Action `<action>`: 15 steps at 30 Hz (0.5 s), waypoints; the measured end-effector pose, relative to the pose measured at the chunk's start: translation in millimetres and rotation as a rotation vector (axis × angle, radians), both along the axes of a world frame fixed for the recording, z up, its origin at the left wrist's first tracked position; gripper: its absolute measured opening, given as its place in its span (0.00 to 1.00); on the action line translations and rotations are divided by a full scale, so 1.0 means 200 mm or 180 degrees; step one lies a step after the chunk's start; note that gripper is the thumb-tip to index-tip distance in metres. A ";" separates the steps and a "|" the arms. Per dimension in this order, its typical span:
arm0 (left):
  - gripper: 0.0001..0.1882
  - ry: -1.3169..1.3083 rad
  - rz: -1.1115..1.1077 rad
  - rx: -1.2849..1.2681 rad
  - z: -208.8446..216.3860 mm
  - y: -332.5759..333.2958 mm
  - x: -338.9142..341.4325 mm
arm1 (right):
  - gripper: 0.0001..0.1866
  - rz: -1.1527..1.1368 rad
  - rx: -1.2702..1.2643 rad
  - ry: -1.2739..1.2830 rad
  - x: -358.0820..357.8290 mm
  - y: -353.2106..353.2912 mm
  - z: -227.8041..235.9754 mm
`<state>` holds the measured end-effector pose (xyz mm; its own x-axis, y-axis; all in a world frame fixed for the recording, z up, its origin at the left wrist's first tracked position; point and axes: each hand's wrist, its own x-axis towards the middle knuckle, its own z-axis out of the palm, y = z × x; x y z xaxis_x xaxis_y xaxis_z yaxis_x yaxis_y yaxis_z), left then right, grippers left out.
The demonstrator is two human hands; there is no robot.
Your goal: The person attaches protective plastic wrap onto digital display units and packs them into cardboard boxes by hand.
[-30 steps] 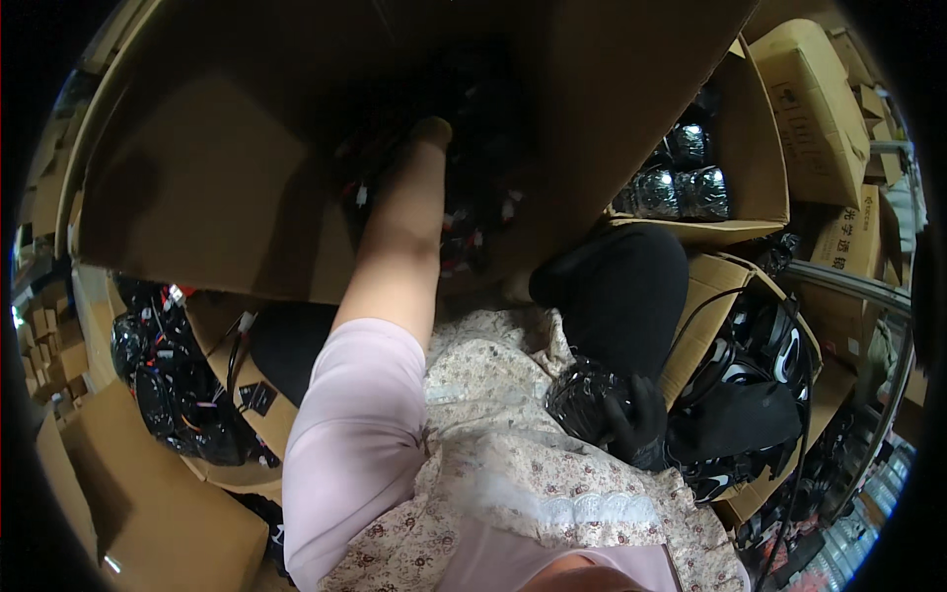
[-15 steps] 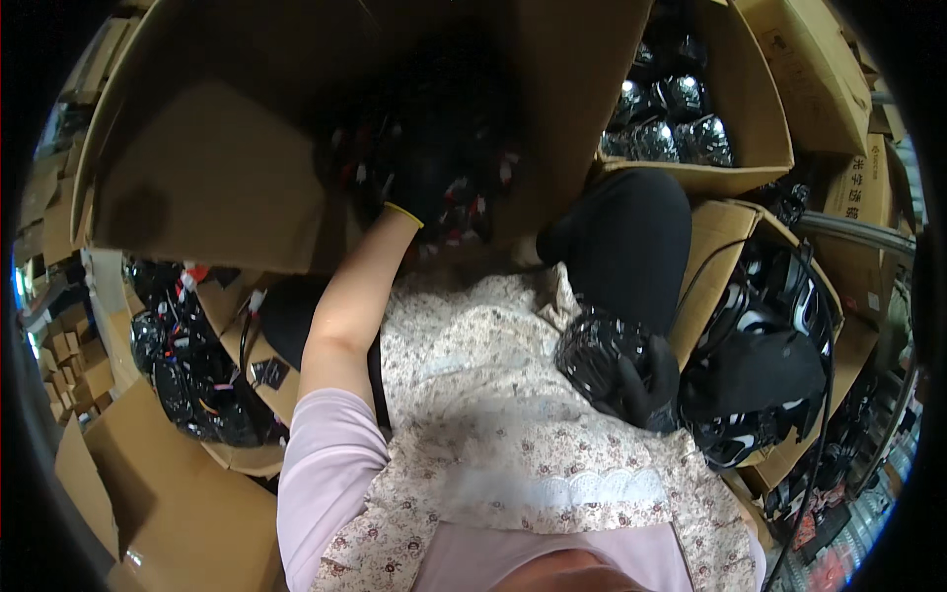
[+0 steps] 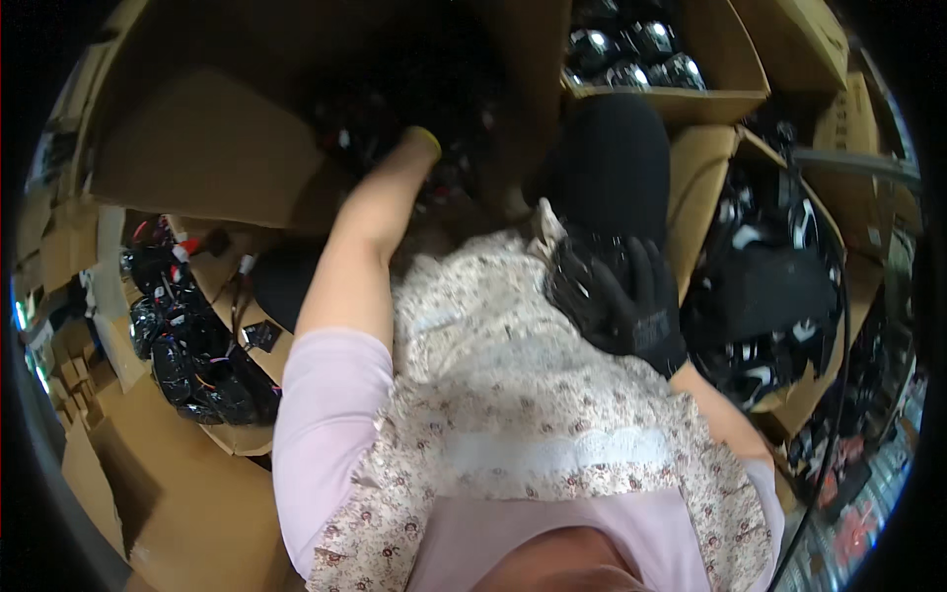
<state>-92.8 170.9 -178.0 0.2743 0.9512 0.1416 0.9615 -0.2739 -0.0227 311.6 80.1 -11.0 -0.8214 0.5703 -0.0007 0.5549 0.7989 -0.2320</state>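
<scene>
A glossy black plastic-wrapped bundle lies against the floral apron, partly covered.

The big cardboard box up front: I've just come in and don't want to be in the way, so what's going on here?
A person in a floral apron has the left forearm inside the big cardboard box; the left hand is lost in its dark interior. The black-gloved right hand rests on a shiny black bundle against the apron. Shiny dark items sit in another box, upper right.
</scene>
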 end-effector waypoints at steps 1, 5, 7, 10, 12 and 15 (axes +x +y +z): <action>0.22 -0.0071 0.0035 -0.0202 0.02 0.02 -0.01 | 0.46 0.0007 -0.0098 0.0288 0.00 0.01 -0.01; 0.22 -0.0240 0.0085 -0.0846 0.11 0.06 -0.09 | 0.54 -0.0174 -0.1047 0.1007 0.05 0.05 0.06; 0.22 -0.0219 0.0160 -0.1115 0.19 0.00 -0.08 | 0.57 -0.0465 -0.1359 0.1139 0.08 0.05 0.08; 0.22 -0.0054 0.0389 -0.1418 0.30 -0.13 -0.08 | 0.61 -0.0601 -0.1644 0.1451 0.13 0.10 0.07; 0.22 0.0092 0.0624 -0.1581 0.34 -0.17 -0.20 | 0.60 -0.0715 -0.1571 0.1312 0.17 0.12 0.10; 0.21 0.0272 0.0957 -0.1691 0.36 -0.29 -0.47 | 0.61 -0.0724 -0.1802 0.1732 0.15 0.16 0.14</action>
<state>-187.0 113.8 -106.4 -0.0272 0.9231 -0.3835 0.9992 0.0138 -0.0377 341.0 112.9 16.1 -0.6542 0.7559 0.0268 0.3826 0.3613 -0.8503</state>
